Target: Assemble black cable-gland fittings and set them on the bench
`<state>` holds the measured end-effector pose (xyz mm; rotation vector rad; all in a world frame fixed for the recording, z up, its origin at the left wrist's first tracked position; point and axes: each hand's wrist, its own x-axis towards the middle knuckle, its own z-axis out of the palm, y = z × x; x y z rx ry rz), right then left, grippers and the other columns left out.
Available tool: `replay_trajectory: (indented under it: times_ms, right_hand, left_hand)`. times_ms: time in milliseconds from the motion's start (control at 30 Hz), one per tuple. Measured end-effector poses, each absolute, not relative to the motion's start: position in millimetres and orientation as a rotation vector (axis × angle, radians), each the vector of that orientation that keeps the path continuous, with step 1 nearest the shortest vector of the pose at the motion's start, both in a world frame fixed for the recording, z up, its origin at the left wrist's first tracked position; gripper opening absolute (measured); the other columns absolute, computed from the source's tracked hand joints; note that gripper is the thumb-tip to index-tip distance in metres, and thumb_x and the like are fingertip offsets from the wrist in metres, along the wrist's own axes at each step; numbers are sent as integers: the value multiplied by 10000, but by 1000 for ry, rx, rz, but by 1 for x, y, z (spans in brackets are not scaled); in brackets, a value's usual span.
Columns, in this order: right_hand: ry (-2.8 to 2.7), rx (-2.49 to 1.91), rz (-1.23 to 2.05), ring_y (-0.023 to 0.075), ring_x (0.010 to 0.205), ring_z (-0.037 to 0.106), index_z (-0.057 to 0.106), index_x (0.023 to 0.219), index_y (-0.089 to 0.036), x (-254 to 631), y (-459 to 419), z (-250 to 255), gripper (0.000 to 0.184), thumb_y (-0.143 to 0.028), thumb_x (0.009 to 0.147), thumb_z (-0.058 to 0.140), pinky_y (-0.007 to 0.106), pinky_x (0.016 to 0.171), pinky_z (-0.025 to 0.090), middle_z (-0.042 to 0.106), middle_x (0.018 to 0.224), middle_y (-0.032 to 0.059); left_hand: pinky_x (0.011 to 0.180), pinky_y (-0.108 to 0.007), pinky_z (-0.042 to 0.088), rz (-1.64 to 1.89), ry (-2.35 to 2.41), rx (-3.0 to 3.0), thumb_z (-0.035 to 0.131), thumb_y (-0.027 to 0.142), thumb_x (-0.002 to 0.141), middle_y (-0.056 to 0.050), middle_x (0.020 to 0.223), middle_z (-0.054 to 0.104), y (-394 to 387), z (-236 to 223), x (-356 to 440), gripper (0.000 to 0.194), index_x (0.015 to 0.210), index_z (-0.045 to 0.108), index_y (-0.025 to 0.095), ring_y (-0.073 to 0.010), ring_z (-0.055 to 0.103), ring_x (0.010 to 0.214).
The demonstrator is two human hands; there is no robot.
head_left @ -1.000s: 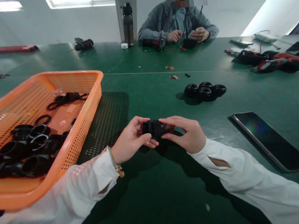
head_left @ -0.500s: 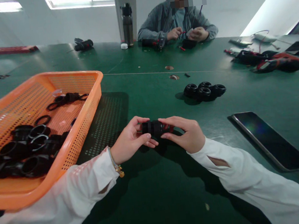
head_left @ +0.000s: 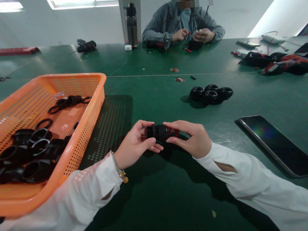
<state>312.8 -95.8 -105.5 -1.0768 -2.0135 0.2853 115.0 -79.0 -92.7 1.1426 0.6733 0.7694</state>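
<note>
Between my two hands, just above the green table (head_left: 164,210), is a black ribbed cylindrical fitting (head_left: 160,132) lying sideways. My left hand (head_left: 136,143) is closed on its left end, thumb in front and fingers behind. My right hand (head_left: 193,135) pinches the right end with thumb and fingers. A dark red part shows beneath my right fingers; I cannot tell what it is. Beyond my right hand stands a cluster of several glossy black round parts (head_left: 211,94). Left of my left arm, black tube-like fittings and rings (head_left: 38,171) lie in an orange perforated basket (head_left: 100,85).
A smartphone (head_left: 279,144) lies at the right. Across the table a person in a grey jacket (head_left: 160,21) handles small parts beside a dark power tool. A bottle (head_left: 131,26) stands at the back. Red and black items (head_left: 288,63) lie far right. Two round holes pierce the tabletop.
</note>
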Motion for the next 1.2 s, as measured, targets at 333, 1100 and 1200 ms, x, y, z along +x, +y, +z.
replay_trajectory:
  times_ms: [333,1100,1200]
  right_hand:
    - [-2009,-1090,313,180,780,685,678,1059,-205,313,-95,-107,281,-277,791,631,295,717,552,733,913,69]
    - [-1922,-1090,407,166,728,643,608,1097,-216,310,-97,-108,375,-209,725,656,299,639,553,684,916,51]
    - [-1895,-1078,435,157,695,635,607,1049,-204,309,-98,-108,329,-194,723,655,299,639,551,683,868,41]
  left_hand:
    - [594,-260,549,756,684,1159,639,130,739,8,809,617,-79,-94,114,351,999,407,175,-144,685,643]
    - [585,-240,560,769,653,1140,667,147,736,15,795,625,-79,-94,114,361,996,417,176,-138,691,633]
    - [588,-240,561,764,656,1145,665,150,737,13,807,623,-79,-94,114,365,1002,415,175,-139,692,639]
